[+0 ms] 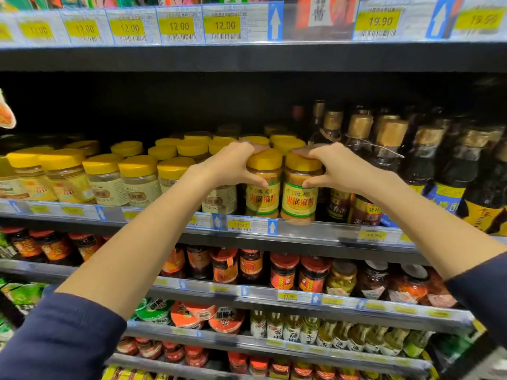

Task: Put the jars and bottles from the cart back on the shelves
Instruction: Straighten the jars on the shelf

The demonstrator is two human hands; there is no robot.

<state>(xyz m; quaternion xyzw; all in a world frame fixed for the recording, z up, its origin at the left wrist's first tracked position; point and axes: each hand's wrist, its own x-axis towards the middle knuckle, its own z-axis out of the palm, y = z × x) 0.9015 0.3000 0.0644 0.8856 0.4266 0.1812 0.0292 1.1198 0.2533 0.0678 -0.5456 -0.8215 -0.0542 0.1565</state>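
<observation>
Two jars of tan paste with yellow lids and yellow-red labels stand side by side at the front edge of the middle shelf. My left hand grips the left jar around its lid and shoulder. The right jar is held the same way by my right hand. Both jars are upright and their bases sit at the shelf's price rail. The cart is out of view.
Rows of paler yellow-lidded jars fill the shelf to the left. Tall dark sauce bottles crowd the right, close to the right jar. Red-lidded jars line the shelf below; the upper shelf's price rail overhangs above.
</observation>
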